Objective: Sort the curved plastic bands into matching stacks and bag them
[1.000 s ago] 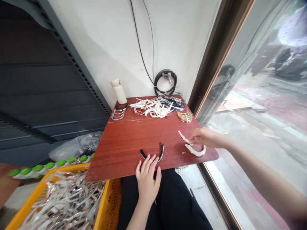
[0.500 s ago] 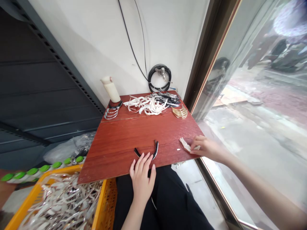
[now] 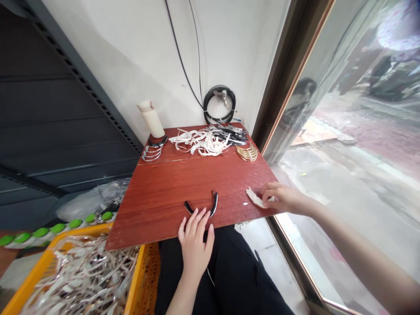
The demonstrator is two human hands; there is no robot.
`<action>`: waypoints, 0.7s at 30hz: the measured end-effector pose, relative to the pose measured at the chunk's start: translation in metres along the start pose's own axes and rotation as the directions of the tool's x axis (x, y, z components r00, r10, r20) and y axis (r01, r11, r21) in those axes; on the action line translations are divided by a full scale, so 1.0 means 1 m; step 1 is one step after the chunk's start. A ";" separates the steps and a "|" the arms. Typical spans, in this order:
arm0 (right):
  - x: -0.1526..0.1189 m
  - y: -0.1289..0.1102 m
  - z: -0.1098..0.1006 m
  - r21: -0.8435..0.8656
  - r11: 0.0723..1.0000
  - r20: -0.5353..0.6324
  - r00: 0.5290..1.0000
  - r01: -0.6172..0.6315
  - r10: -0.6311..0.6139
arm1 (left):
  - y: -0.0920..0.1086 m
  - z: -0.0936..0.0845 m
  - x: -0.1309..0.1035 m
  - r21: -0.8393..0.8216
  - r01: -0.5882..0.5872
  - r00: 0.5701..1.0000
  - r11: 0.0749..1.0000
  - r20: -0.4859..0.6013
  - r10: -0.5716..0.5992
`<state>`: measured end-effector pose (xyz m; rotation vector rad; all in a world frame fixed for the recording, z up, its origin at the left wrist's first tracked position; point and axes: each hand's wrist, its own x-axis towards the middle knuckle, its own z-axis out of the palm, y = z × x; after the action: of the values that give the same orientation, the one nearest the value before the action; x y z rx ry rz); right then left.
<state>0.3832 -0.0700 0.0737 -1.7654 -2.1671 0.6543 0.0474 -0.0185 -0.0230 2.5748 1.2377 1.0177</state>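
My left hand (image 3: pixel 196 243) lies with its fingers spread at the table's front edge, fingertips over the middle of a black curved piece (image 3: pixel 215 204). The ends of that piece point away from me. At the right edge of the table, my right hand (image 3: pixel 277 197) has its fingers bent together on the near end of a white curved strip (image 3: pixel 255 198). A tiny white scrap (image 3: pixel 245 203) rests just left of the strip. The fingertips of my right hand partly cover the strip's near end.
On the red-brown table (image 3: pixel 157 183), white strips (image 3: pixel 205 142), dark curved pieces (image 3: pixel 231 133), gold ones (image 3: pixel 248 152) and silver ones (image 3: pixel 152 153) lie at the back. A white bottle (image 3: pixel 152 120) stands back left. A yellow basket (image 3: pixel 133 280) sits lower left, a glass door (image 3: pixel 295 131) right.
My right hand has shifted slightly, and more of the white strip shows beside its fingers. My left hand stays over the black curved piece. The view has moved a little.
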 end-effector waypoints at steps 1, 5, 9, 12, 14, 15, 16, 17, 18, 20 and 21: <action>0.001 -0.001 -0.002 0.005 1.000 0.004 1.000 -0.012 0.012 | 0.000 0.000 0.000 -0.003 -0.001 1.000 1.000 0.001 0.001; 0.002 -0.005 -0.015 -0.008 0.991 -0.012 0.991 -0.132 0.132 | -0.001 -0.001 0.000 -0.012 -0.004 1.000 1.000 0.009 0.004; 0.023 -0.010 -0.029 -0.063 0.987 -0.184 0.974 -0.148 0.134 | 0.000 -0.003 0.000 -0.012 -0.002 1.000 1.000 0.016 0.002; 0.061 -0.026 -0.030 -0.028 0.997 -0.205 0.976 -0.076 0.068 | 0.001 -0.005 0.000 -0.008 -0.002 1.000 1.000 0.023 0.002; 0.096 -0.040 -0.027 0.011 1.000 -0.183 0.983 0.018 -0.016 | 0.002 -0.006 -0.001 -0.002 0.000 1.000 1.000 0.030 0.001; 0.114 -0.048 -0.024 -0.004 0.998 -0.199 0.978 0.069 -0.069 | 0.002 -0.006 -0.001 0.001 0.001 0.999 1.000 0.032 -0.001; 0.134 -0.055 -0.020 -0.060 0.992 -0.232 0.965 0.109 -0.120 | 0.003 -0.007 -0.001 0.000 0.002 0.999 1.000 0.032 -0.002; 0.153 -0.061 -0.015 -0.150 0.981 -0.278 0.947 0.122 -0.160 | 0.003 -0.007 0.000 -0.005 0.006 1.000 1.000 0.026 -0.006; 0.173 -0.066 -0.010 -0.258 0.961 -0.328 0.927 0.096 -0.181 | 0.004 -0.008 0.000 -0.016 0.015 1.000 1.000 0.016 -0.014; 0.210 -0.074 0.001 -0.449 0.894 -0.374 0.908 -0.001 -0.187 | 0.005 -0.009 0.001 -0.044 0.030 0.999 0.999 -0.010 -0.030; 0.227 -0.076 0.007 -0.519 0.853 -0.377 0.908 -0.043 -0.183 | 0.006 -0.009 0.001 -0.056 0.034 0.999 0.998 -0.020 -0.035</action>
<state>0.2651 0.1375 0.0891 -1.8254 -2.2006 -0.3549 0.0463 -0.0233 -0.0131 2.4991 1.2359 1.0600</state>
